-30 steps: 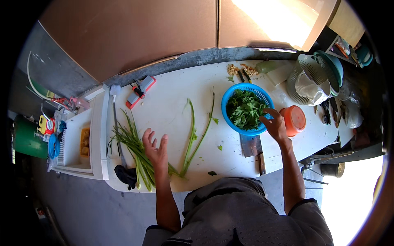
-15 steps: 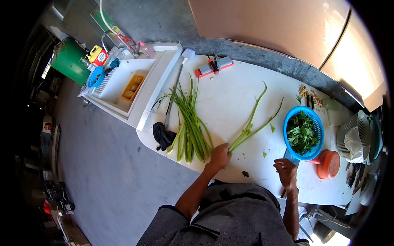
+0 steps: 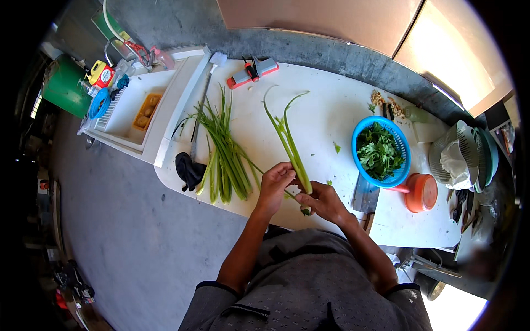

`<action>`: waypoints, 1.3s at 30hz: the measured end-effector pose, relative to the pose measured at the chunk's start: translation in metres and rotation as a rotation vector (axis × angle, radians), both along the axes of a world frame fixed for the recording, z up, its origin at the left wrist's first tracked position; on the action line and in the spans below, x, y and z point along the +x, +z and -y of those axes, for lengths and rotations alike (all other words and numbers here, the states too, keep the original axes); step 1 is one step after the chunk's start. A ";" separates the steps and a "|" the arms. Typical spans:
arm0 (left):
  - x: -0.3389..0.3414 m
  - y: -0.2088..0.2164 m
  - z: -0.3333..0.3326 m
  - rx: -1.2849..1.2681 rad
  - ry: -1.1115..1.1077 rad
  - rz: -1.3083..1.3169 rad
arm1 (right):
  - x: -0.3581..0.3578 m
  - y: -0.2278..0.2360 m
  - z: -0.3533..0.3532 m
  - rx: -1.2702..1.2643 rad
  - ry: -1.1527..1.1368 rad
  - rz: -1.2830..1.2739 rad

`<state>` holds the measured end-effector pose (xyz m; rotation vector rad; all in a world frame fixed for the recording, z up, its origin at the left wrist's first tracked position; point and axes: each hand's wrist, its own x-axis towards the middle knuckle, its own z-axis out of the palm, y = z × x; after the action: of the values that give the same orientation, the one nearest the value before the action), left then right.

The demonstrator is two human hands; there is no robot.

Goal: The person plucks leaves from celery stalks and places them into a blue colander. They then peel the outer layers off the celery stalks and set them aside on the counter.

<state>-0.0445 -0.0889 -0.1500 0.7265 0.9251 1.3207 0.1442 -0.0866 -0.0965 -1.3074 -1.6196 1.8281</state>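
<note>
Currently, a forked green stalk (image 3: 294, 151) stands tilted over the bench (image 3: 328, 91) near its front edge, nearly leafless but for a small sprig. The left hand (image 3: 275, 187) has its fingers clamped on the lower stem; the right hand (image 3: 326, 203) pinches near the base. Leftward, a bundle of stalks (image 3: 223, 160) lies mostly bare; rightward, picked leaves (image 3: 380, 149) already sit in a blue basket (image 3: 407, 157). Leaf and stalk look largely separated, with only scraps (image 3: 337, 147) between.
</note>
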 end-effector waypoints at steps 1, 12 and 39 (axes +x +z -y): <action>0.002 -0.002 0.004 0.029 0.003 -0.063 | -0.004 0.001 0.000 0.003 0.002 0.004; -0.025 -0.065 0.054 -0.453 -0.073 -0.582 | 0.022 -0.063 0.000 -0.001 0.027 0.267; 0.025 -0.091 0.049 -0.268 0.021 -0.249 | 0.013 -0.079 0.033 -0.187 -0.018 -0.057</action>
<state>-0.0199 -0.1379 -0.2406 0.6814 1.2859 1.1114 0.1570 -0.1195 -0.1751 -1.3275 -1.4322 2.0275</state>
